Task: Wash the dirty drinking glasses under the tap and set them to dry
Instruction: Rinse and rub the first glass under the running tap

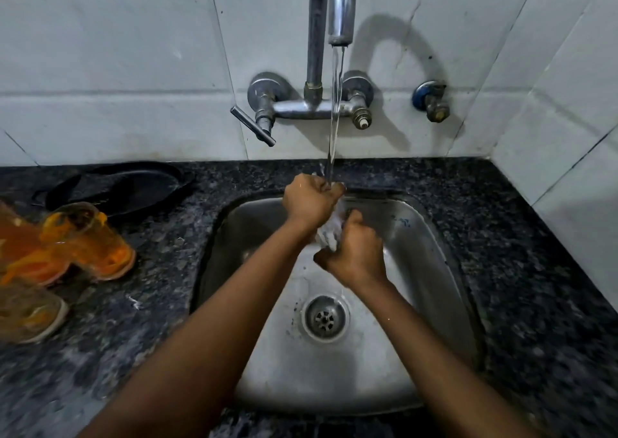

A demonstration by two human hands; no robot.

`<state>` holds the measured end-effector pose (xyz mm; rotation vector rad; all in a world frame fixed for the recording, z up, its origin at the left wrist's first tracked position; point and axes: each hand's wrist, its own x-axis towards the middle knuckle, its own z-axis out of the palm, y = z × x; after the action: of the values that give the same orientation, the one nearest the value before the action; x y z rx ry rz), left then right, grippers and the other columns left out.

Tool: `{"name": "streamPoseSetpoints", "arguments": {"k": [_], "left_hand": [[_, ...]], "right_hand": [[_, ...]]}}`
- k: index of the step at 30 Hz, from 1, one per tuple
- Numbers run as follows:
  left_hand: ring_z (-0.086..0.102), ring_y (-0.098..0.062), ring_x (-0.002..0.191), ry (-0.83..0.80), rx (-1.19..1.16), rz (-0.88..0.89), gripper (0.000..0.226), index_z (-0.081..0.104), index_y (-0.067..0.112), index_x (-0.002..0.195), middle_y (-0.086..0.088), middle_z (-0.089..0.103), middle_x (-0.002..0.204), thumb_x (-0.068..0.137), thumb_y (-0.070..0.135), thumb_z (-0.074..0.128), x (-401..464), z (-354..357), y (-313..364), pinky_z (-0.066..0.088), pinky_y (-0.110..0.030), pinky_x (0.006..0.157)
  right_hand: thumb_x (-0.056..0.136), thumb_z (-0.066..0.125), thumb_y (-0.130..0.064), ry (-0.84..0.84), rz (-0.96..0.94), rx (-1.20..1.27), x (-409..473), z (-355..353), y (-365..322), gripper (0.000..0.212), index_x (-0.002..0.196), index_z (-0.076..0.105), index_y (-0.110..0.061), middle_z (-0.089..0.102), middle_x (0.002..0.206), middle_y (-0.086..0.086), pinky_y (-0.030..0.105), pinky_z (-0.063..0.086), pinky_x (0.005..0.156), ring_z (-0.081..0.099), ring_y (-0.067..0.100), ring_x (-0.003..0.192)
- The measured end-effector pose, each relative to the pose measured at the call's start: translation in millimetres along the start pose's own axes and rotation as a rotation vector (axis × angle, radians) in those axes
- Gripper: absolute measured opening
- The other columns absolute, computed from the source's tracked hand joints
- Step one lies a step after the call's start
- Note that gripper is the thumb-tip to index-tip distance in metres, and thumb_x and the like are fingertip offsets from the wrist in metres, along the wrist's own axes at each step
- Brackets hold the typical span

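Rinsing under the tap, both hands curled tight round one clear glass over the sink: left hand at top, right hand below. Orange-stained glasses waited on the desk. Risk: wet glass slipping, cracking against steel.

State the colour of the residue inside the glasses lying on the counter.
Orange, inside the glasses; head view.

A black round pan lay on the dark speckled granite counter, back left, against the white tiled wall. A blue-collared brass angle valve stuck out of that wall at the right, well apart from the pan.
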<state>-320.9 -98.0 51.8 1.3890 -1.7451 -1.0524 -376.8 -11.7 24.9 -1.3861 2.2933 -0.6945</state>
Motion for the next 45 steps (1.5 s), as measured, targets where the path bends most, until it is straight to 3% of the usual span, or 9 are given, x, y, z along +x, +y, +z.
{"name": "streamPoseSetpoints", "arguments": {"k": [5, 11, 16, 22, 27, 32, 39, 41, 45], "left_hand": [[0.040, -0.006, 0.039, -0.228, -0.531, 0.001, 0.036, 0.047, 0.014, 0.051, 0.006, 0.043, 0.041, 0.082, 0.014, 0.067, -7.4, -13.1, -11.8, 0.039, -0.019, 0.044], [0.051, -0.020, 0.059, 0.113, -0.127, -0.012, 0.038, 0.046, 0.020, 0.050, 0.001, 0.049, 0.051, 0.081, 0.021, 0.067, -11.2, 10.2, -5.8, 0.049, -0.035, 0.067], [0.046, -0.013, 0.048, -0.136, -0.468, 0.057, 0.030, 0.049, 0.007, 0.057, -0.001, 0.046, 0.050, 0.081, 0.012, 0.067, -6.1, -7.0, -19.4, 0.043, -0.023, 0.049], [0.051, -0.024, 0.058, 0.045, -0.281, 0.018, 0.029, 0.056, 0.006, 0.063, -0.016, 0.052, 0.060, 0.084, 0.022, 0.065, -10.4, 9.3, -18.5, 0.052, -0.041, 0.060], [0.047, -0.026, 0.057, -0.190, -0.504, -0.006, 0.027, 0.058, -0.003, 0.069, -0.019, 0.050, 0.064, 0.082, 0.020, 0.067, -4.5, -6.6, -25.7, 0.045, -0.031, 0.056], [0.062, -0.029, 0.071, -0.050, 0.016, -0.060, 0.023, 0.060, 0.009, 0.065, -0.016, 0.064, 0.072, 0.083, 0.022, 0.066, -8.5, 15.4, -19.1, 0.054, -0.036, 0.070], [0.047, -0.015, 0.049, -0.209, -0.504, -0.073, 0.033, 0.057, 0.009, 0.060, -0.004, 0.050, 0.052, 0.087, 0.026, 0.062, -9.7, -8.1, -23.4, 0.042, -0.025, 0.051], [0.047, -0.009, 0.045, -0.254, -0.424, -0.049, 0.042, 0.055, 0.011, 0.058, 0.000, 0.051, 0.050, 0.092, 0.034, 0.052, -5.7, -13.3, -21.3, 0.041, -0.021, 0.051], [0.069, -0.018, 0.070, -0.594, -0.080, 0.038, 0.062, 0.068, -0.006, 0.085, -0.019, 0.071, 0.077, 0.094, 0.049, 0.040, -6.1, -23.5, -8.1, 0.053, -0.034, 0.079]], "right_hand": [[0.075, 0.065, -0.007, -0.674, 0.237, 1.190, 2.4, -22.7, 19.0, 0.008, 0.082, 0.068, -0.004, 0.068, 0.076, 0.014, 0.036, 0.058, 0.069, 0.067, 0.025, 0.069], [0.066, 0.079, -0.022, -0.020, 0.046, -0.043, 0.2, 6.0, 2.1, 0.062, 0.114, 0.044, -0.005, 0.065, 0.101, 0.013, 0.029, 0.048, 0.067, 0.065, 0.030, 0.091], [0.071, 0.074, -0.002, -0.505, 0.214, 0.948, -0.6, -17.0, 16.9, 0.033, 0.100, 0.060, -0.007, 0.066, 0.090, 0.018, 0.044, 0.056, 0.078, 0.065, 0.025, 0.072], [0.064, 0.081, -0.023, -0.001, 0.098, 0.099, -3.3, 4.9, 3.4, 0.059, 0.109, 0.047, -0.007, 0.063, 0.096, 0.008, 0.029, 0.048, 0.067, 0.063, 0.027, 0.088], [0.079, 0.063, 0.005, -0.543, 0.254, 1.106, -3.6, -2.4, 23.8, 0.019, 0.097, 0.062, -0.001, 0.068, 0.080, 0.014, 0.040, 0.059, 0.074, 0.068, 0.025, 0.070], [0.067, 0.078, -0.022, -0.044, 0.112, 0.025, -3.4, 22.0, 8.7, 0.061, 0.119, 0.048, -0.008, 0.062, 0.111, 0.009, 0.035, 0.051, 0.081, 0.062, 0.029, 0.098], [0.072, 0.061, -0.007, -0.676, 0.262, 1.292, -6.2, -8.2, 30.1, 0.017, 0.087, 0.064, -0.001, 0.070, 0.088, 0.016, 0.036, 0.059, 0.070, 0.069, 0.026, 0.075], [0.076, 0.064, -0.004, -0.620, 0.215, 1.096, -0.1, -11.5, 29.8, 0.010, 0.086, 0.062, -0.005, 0.069, 0.088, 0.015, 0.040, 0.058, 0.070, 0.068, 0.027, 0.077], [0.059, 0.080, 0.000, -0.308, -0.012, 0.420, 18.9, -12.9, 22.5, 0.059, 0.110, 0.051, -0.011, 0.061, 0.093, 0.004, 0.042, 0.058, 0.067, 0.065, 0.027, 0.083]]}}
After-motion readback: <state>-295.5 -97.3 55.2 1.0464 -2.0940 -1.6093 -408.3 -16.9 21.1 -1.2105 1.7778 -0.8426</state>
